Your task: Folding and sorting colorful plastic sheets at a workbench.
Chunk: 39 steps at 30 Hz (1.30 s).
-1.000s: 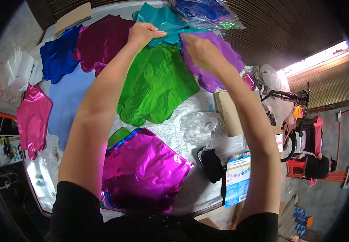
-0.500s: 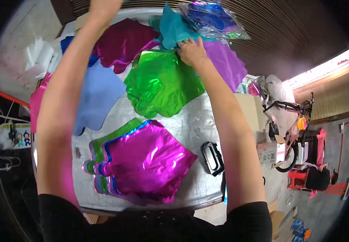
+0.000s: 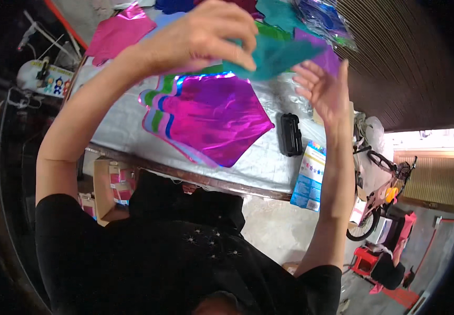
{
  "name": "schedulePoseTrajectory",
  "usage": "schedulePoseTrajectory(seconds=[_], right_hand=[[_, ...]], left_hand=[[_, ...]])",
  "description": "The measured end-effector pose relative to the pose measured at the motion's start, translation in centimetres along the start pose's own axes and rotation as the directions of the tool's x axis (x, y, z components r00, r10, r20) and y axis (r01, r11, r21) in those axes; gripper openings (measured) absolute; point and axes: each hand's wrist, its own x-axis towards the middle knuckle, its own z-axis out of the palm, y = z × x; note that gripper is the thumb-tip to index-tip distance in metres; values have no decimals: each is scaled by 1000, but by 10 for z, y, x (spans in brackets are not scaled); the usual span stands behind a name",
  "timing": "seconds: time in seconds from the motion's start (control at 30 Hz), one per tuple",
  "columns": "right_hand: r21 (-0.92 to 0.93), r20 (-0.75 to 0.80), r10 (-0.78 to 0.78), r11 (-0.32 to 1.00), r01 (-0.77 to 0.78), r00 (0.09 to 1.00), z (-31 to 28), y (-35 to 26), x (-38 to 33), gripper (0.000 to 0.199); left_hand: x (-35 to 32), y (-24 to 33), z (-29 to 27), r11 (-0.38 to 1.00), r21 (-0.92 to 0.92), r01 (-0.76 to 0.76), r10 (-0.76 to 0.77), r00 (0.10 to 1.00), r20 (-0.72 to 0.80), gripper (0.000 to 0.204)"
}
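leftmost, a pink sheet (image 3: 119, 39) lies beyond the left forearm, to the left of the left hand (image 3: 206, 39). the left hand is raised over the table (image 3: 261, 170) and appears to grip the near left end of the teal sheet (image 3: 282, 59) between thumb and fingers; blur hides the exact contact.

below the left hand, toward the body, lies the stack (image 3: 222, 115), magenta on top, with blue, green and pale edges stepped out at its left side. risk: a teal sheet lowered off line would add to that uneven edge, and a dragging corner could push the top layer askew.

the teal sheet hangs in the air between the hands, tilted. judged thin and slack, it could fold or crease if supported at one end only.

below the right hand (image 3: 328, 98), on its near left side, is the black case (image 3: 291, 135); the packet (image 3: 311, 173) sits nearer the body, over the table edge, where a forearm's brush could knock it off.

the right hand is unclenched, fingers spread beside the teal sheet's lower right edge; touching or apart, it cannot be told. a late or missed catch there would let that end flop.
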Motion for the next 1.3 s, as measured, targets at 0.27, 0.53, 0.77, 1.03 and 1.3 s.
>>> schedulePoseTrajectory(seconds=[0.27,0.53,0.77,1.03,1.3], right_hand=[[-86,-109,124,987,-133,986,8,60,-63,92],[-157,-319,283,925,-345,905,55,96,-92,69],[-320,-328,-56,946,-55,943,54,132,-107,30],[-608,-397,-304,794,0,866,44,151,-81,14],[-600,-478,-325,799,-34,816,56,166,-72,15]], left_hand=[[-3,89,6,998,-66,4,4,993,121,15],[-25,130,-1,999,14,-43,41,991,125,11],[-69,161,1,988,29,150,-152,985,84,28],[-184,152,-16,514,-78,854,-858,510,-66,47],[-222,128,19,416,-186,890,-899,433,62,59]])
